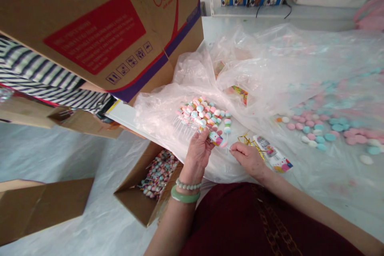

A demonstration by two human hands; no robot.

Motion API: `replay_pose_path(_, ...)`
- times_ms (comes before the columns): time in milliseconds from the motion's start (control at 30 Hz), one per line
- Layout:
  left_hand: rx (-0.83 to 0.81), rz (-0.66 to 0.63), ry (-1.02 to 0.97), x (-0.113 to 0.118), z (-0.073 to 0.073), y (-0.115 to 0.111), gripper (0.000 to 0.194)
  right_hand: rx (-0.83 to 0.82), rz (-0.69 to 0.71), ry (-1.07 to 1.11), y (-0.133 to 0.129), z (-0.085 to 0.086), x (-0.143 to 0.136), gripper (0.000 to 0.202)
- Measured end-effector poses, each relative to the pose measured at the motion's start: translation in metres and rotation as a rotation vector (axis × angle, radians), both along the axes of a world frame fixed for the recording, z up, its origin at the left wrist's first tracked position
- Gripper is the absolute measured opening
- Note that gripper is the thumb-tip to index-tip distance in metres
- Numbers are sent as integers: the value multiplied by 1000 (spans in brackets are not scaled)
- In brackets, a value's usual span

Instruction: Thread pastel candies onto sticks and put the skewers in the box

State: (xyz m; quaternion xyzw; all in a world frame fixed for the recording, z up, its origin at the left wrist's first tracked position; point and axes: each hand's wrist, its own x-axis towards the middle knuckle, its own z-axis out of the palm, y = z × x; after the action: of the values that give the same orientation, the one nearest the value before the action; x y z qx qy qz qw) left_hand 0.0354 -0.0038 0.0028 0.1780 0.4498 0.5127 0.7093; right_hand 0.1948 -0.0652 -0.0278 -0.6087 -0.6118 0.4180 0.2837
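Meeting just in front of the body, the two hands were busy at the near left part of the surface (129,122), over its clear plastic sheet (156,108). The left hand (200,149) was closed around a small printed packet (216,139), fingers curled and palm turned up. The right hand (247,159) had thumb and fingertips drawn together in a narrow pinch, right by the lower end of a white stick; whether it gripped that stick could not be told.

And the score so far? Plenty looked done: a cardboard box (129,194) below the surface's near left corner held a thick pile of boxed candy skewers (159,176). Plenty looked left, too: a heap of candy skewers (199,108) lay loose on the sheet, and loose marshmallow candies (318,132), pink, blue and white, were spread toward the surface's right side, with no sticks to be seen in them. The packet in hand seemed to be partway through, though its opening was too small to make out.

Now the positions! The packet sat in the left hand's fingers, between that hand and the heap, which lay just beyond the fingertips. One skewer stood out at the heap's right side, its candies above the gap between the hands. Gold ties (246,140) lay just beyond the right hand, with a flat printed bag (271,152) beside them, near the right wrist.
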Motion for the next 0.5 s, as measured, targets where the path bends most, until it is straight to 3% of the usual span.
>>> replay_pose_path(233, -156, 45, -59, 4, -2, 2, 13, 323, 155, -456, -8, -1, 3, 27)
replay_pose_path(333, -121, 114, -56, 11, -7, -2, 12, 399, 213, -574, -10, -1, 1, 28)
replay_pose_path(433, -64, 88, -57, 18, -10, -7, 14, 336, 211, -496, -10, -1, -2, 25)
replay_pose_path(500, -51, 34, -83, 19, -10, -9, 16, 208, 136, -309, -7, 0, -3, 23)
